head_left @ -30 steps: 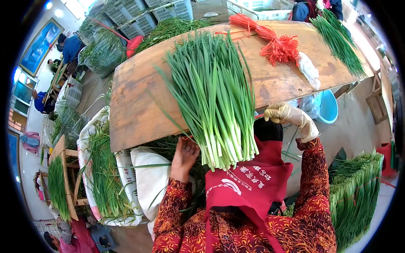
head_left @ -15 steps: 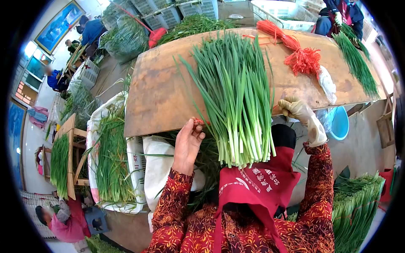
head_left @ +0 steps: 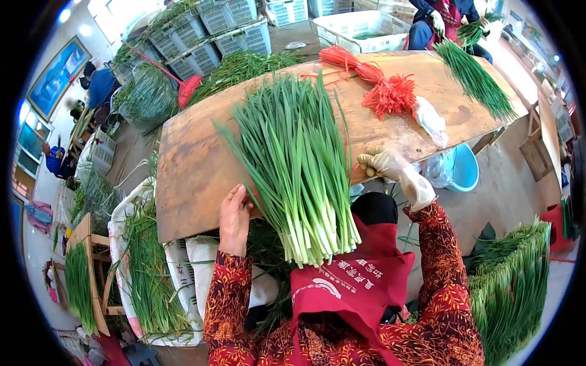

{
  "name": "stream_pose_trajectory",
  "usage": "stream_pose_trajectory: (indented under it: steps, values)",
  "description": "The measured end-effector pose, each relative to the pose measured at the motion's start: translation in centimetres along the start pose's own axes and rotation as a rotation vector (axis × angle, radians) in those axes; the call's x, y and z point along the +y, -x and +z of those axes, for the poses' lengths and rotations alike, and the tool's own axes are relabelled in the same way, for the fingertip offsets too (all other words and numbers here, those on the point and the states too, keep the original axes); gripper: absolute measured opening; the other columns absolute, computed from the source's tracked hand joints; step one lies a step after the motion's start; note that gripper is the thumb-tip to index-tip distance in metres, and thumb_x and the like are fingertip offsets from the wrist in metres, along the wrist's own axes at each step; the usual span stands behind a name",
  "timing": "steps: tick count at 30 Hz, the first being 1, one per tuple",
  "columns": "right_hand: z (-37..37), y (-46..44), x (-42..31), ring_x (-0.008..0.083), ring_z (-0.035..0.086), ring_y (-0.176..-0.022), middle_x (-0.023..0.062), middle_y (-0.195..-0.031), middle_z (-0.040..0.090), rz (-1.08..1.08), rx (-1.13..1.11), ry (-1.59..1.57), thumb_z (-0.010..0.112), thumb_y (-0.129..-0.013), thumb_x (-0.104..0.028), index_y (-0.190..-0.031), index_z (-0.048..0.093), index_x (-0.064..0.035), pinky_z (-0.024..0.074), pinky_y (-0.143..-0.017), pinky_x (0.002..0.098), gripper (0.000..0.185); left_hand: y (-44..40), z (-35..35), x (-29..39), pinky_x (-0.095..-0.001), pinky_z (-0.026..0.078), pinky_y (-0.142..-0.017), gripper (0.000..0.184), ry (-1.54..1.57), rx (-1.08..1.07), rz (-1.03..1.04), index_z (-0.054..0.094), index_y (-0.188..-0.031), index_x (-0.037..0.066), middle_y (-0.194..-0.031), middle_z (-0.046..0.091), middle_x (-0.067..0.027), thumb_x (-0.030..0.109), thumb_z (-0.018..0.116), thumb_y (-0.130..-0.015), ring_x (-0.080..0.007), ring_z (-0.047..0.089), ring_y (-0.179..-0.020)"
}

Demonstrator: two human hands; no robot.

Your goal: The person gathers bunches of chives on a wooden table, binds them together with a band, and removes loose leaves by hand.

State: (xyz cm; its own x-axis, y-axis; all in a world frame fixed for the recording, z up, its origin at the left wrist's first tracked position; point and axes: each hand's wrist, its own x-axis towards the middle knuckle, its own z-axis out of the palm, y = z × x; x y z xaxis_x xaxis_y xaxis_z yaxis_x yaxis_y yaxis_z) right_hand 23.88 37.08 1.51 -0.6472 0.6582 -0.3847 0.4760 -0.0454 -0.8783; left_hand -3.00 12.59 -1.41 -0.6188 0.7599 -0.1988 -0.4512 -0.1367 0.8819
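Note:
A large bundle of garlic chives [head_left: 299,165] lies on the wooden board [head_left: 189,177], its pale cut ends over the near edge toward my red apron [head_left: 354,280]. My bare left hand [head_left: 235,219] is at the bundle's left side, fingers pinched together on a red tie string [head_left: 254,200]. My right hand [head_left: 397,174], in a pale glove, is closed at the right side, with a bit of the same red string showing by its fingertips. The middle of the string is hidden by the chives.
Red tie strings [head_left: 387,91] and a white plastic bag [head_left: 431,122] lie farther back on the board, with more chives [head_left: 476,79] at its far right. A lined crate of chives [head_left: 152,274] stands left, a blue basin [head_left: 464,168] and stacked chives [head_left: 510,287] right. A co-worker sits opposite.
The view has shifted, so the board and bundle appear lower and farther left. Less red string shows at my left fingers; both hands stay on either side of the bundle.

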Motion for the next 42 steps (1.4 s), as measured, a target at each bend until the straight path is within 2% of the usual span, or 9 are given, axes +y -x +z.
stream_pose_trajectory:
  steps: [5,12,17,20,24,29,32,37,42]
  values:
    - [0.0,1.8,-1.5,0.0036,0.032,-0.034,-0.0027,-0.051,0.047,-0.032,-0.115,-0.269,0.057,-0.089,-0.033,-0.066,0.054,-0.011,0.0211,-0.03,0.0198,0.032,1.5,1.1,1.1,-0.0267,0.039,-0.076,0.025,0.022,0.064,0.011,0.058,-0.105,0.006,-0.096,0.059,0.0005,0.024,0.06,-0.088,-0.0087,0.053,-0.084]
    - [4.0,3.9,-7.8,0.0029,0.03,-0.036,-0.004,-0.049,0.042,-0.169,-0.249,-0.3,0.053,-0.091,-0.029,-0.07,0.053,-0.01,0.0196,-0.035,0.0187,0.028,2.7,6.3,3.6,-0.024,0.036,-0.082,0.032,-0.24,-0.035,0.043,0.057,-0.101,0.004,-0.108,0.053,0.0,0.031,0.062,-0.086,-0.0049,0.047,-0.088]
    - [7.6,2.9,-10.0,0.0044,0.035,-0.04,-0.0021,-0.049,0.047,-0.217,-0.364,-0.264,0.056,-0.089,-0.028,-0.07,0.056,-0.0087,0.0243,-0.038,0.0191,0.027,1.9,7.4,5.0,-0.0376,0.024,-0.102,0.048,-0.478,-0.123,0.033,0.056,-0.088,0.0,-0.13,0.038,-0.0215,0.045,0.068,-0.078,-0.0286,0.031,-0.127]
    - [9.3,1.6,-10.9,0.0061,0.044,-0.048,-0.0023,-0.054,0.051,-0.226,-0.352,-0.197,0.057,-0.088,-0.028,-0.07,0.058,-0.0094,0.0337,-0.047,0.0199,0.026,-0.7,6.4,6.4,-0.0359,0.023,-0.104,0.065,-0.712,-0.162,0.092,0.045,-0.117,-0.005,-0.13,0.043,-0.0174,0.039,0.07,-0.078,-0.0232,0.032,-0.127]
    - [12.1,0.1,-12.1,0.008,0.045,-0.049,-0.0012,-0.055,0.052,-0.242,-0.353,-0.158,0.056,-0.088,-0.03,-0.072,0.059,-0.0088,0.0351,-0.046,0.0212,0.027,-0.6,6.6,11.3,-0.0357,0.029,-0.103,0.071,-1.106,-0.215,0.197,0.045,-0.116,-0.008,-0.131,0.04,-0.0237,0.039,0.074,-0.072,-0.0284,0.032,-0.128]
    - [16.7,-2.6,-11.4,0.009,0.045,-0.047,0.0001,-0.054,0.053,-0.232,-0.373,-0.168,0.056,-0.087,-0.031,-0.072,0.06,-0.0089,0.0362,-0.045,0.0232,0.027,-1.8,4.2,12.0,-0.0373,0.035,-0.1,0.104,-1.386,-0.334,0.165,0.032,-0.128,-0.012,-0.13,0.036,-0.0269,0.051,0.077,-0.059,-0.0345,0.04,-0.121]
    - [16.4,-2.5,-11.7,0.0092,0.046,-0.047,-0.0005,-0.054,0.053,-0.237,-0.399,-0.158,0.057,-0.087,-0.03,-0.072,0.061,-0.0082,0.0366,-0.045,0.0233,0.027,-1.3,3.9,10.7,-0.0376,0.035,-0.101,0.105,-1.504,-0.332,0.254,0.031,-0.126,-0.014,-0.13,0.035,-0.0286,0.05,0.078,-0.057,-0.0377,0.038,-0.122]
    - [15.9,-0.9,-12.2,0.0066,0.044,-0.05,-0.0012,-0.056,0.051,-0.265,-0.332,-0.147,0.057,-0.087,-0.027,-0.072,0.06,-0.0055,0.0359,-0.048,0.0225,0.027,1.0,5.3,8.3,-0.0509,0.021,-0.107,0.114,-1.792,-0.169,0.329,0.019,-0.131,-0.011,-0.135,0.03,-0.0265,0.049,0.08,-0.055,-0.0383,0.028,-0.129]
    - [16.6,0.5,-12.4,0.0076,0.044,-0.053,-0.0022,-0.063,0.052,-0.35,-0.343,-0.259,0.056,-0.087,-0.024,-0.076,0.06,-0.0022,0.0373,-0.05,0.024,0.024,1.2,4.1,8.1,-0.0473,0.023,-0.107,0.109,-1.812,-0.162,0.353,0.02,-0.132,-0.009,-0.135,0.031,-0.025,0.043,0.081,-0.058,-0.0374,0.03,-0.128]
